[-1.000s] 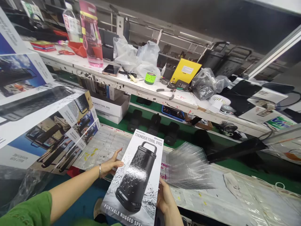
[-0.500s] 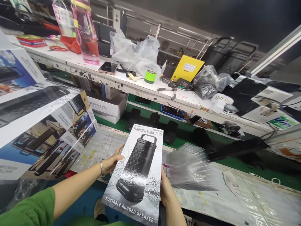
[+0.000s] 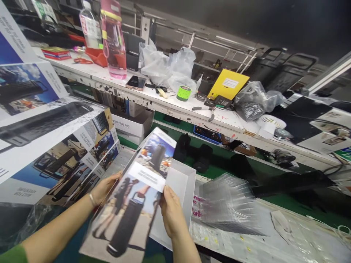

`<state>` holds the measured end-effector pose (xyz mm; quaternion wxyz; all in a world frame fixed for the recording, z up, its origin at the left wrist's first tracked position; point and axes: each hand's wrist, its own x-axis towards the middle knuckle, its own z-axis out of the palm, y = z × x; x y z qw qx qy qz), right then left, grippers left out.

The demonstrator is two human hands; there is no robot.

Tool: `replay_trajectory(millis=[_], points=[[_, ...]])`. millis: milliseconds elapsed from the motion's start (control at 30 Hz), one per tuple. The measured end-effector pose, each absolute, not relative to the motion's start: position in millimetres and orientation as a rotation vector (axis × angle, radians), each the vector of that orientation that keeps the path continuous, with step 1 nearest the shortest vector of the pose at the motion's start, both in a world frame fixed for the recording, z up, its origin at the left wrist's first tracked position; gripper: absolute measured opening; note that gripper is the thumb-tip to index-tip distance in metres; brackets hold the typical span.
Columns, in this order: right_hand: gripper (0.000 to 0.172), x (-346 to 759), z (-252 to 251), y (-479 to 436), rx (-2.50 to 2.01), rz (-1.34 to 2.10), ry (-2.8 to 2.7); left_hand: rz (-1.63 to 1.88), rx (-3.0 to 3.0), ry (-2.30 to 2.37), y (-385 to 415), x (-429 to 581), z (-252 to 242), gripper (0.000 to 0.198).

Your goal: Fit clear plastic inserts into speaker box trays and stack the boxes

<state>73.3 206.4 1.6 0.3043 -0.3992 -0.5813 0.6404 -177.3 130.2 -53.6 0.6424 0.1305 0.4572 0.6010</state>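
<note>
A printed speaker box (image 3: 131,197) is between my hands, tilted so that a side panel with photos of black speakers faces me. My left hand (image 3: 105,188) grips its left side, the fingertips partly hidden behind it. At the right edge my right hand (image 3: 172,212) is closed on the box, thumb on the printed panel. Right of that panel, a white open box part (image 3: 182,186) shows its pale inside; whether it is joined to the printed part I cannot tell.
Printed speaker boxes (image 3: 55,124) are stacked at left. A stack of clear plastic sleeves (image 3: 225,204) lies on the bench at right. The shelf above holds a pink bottle (image 3: 115,47), a phone (image 3: 136,83), green tape (image 3: 183,93), pliers (image 3: 204,109) and a yellow card (image 3: 228,84).
The speaker box has turned from its front cover to a photo side panel, and a white open inside now shows at its right. My right hand has moved up and left along the edge.
</note>
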Motion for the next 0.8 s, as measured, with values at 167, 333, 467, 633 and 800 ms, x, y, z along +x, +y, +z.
replay_trajectory(millis=[167, 333, 467, 633, 800], points=[[0.063, 24, -76, 207, -1.529, 1.385, -1.638, 1.295, 0.406, 1.455, 95, -199, -32, 0.080], [0.094, 48, -66, 204, -1.484, 1.381, -1.607, 1.024, 0.993, 2.133, 101, -175, -26, 0.107], [0.081, 136, -15, 220, -1.182, 1.848, -1.029, 0.692, 1.236, 2.473, 111, -148, -18, 0.099], [0.065, 223, 2, 215, -1.064, 1.828, -0.717, 0.534, 1.339, 2.519, 126, -130, -17, 0.100], [0.072, 213, 2, 200, -1.018, 1.848, -0.855, 0.492, 1.373, 2.560, 140, -140, -15, 0.097]])
